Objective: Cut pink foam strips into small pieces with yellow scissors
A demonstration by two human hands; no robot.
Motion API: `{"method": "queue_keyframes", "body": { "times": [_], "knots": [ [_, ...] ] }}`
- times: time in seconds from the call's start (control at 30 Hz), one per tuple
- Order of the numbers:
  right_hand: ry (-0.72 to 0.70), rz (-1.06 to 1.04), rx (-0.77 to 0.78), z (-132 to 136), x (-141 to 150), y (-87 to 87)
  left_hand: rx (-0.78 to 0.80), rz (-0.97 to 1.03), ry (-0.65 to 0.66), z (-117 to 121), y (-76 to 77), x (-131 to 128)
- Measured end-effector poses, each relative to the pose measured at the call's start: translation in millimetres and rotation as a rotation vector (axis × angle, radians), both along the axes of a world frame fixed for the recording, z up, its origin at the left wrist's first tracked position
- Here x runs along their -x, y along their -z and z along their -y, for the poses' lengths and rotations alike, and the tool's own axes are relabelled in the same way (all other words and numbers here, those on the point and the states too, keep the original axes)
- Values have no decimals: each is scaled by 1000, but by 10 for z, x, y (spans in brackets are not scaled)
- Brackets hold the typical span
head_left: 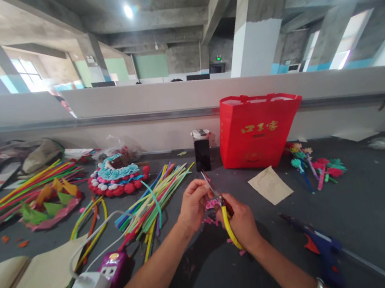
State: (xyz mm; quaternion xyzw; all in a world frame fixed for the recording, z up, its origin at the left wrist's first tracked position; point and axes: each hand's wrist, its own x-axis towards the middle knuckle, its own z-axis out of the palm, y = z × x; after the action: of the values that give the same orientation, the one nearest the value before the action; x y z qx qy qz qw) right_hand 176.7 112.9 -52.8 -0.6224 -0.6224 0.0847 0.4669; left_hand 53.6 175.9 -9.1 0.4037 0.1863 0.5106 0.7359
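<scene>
Fingers of the right hand (242,221) grip scissors (222,201), while the left hand's (193,206), pinched on what I cannot tell above pink scraps (210,221), had best sit clear of the blades (211,186).

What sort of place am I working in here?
Probably a craft workroom: a bundle of multicoloured fuzzy stems lies on the dark grey table, a blue glue gun with an orange trigger lies to the right, and the right hand holds yellow-handled metal scissors.
</scene>
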Motion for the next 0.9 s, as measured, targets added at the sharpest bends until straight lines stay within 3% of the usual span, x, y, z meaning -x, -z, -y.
{"method": "queue_keyframes", "body": {
  "times": [0.9],
  "knots": [
    [-10,-13,-2,5,28,59,25,33,15,27,11,-21]
  ]
}}
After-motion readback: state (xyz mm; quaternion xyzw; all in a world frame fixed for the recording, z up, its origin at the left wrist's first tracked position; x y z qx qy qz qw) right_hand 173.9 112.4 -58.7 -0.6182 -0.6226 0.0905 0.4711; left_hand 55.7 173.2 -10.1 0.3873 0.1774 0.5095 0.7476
